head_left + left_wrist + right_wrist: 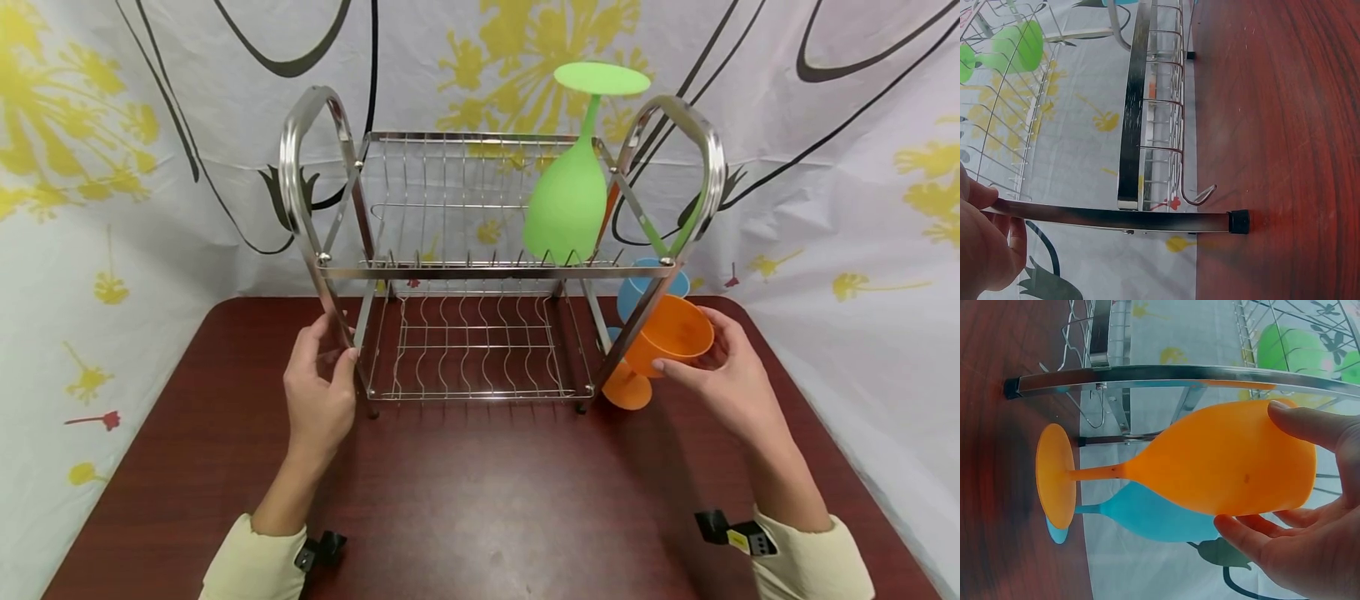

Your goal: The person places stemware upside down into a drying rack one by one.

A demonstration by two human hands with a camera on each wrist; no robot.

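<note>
A two-tier metal dish rack (pixel 480 272) stands on the dark red table. With thumb and fingers, my left hand (pixel 321 392) pinches its left front leg (pixel 1110 219). My right hand (pixel 731 375) grips an orange goblet (pixel 1222 462) around the bowl near its rim, beside the rack's right front leg. The goblet is upright, its round foot (pixel 628 388) low at the table. Just behind it is a blue goblet (pixel 1160 515), partly hidden by the orange one. On the upper tier a green goblet (pixel 570 200) stands upside down, foot upward.
The lower tier (pixel 480 346) has wavy wire rows. Behind the table (pixel 480 500) hangs a white cloth (pixel 847 183) with yellow and grey flower prints. The rack's curved side handles (pixel 716 167) rise high on both sides.
</note>
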